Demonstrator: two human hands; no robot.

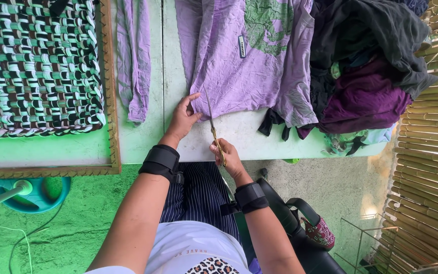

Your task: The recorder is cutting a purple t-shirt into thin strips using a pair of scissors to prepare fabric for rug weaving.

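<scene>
Both forearms wear black wrist straps; the right hand (227,155) is closed around the handles of a pair of scissors (214,132), blades pointing up into the bottom hem of a purple shirt (239,71); the left hand (183,117) lies loosely open, fingers pressing the hem just beside the blades; the shirt is spread flat on a pale table (143,137); a cut purple strip (134,56) lies to its left, beside a woven mat (36,66); dark clothes (366,66) are heaped at right.

Shirt (249,61) between mat (36,66) (left) and clothes pile (366,76).
</scene>
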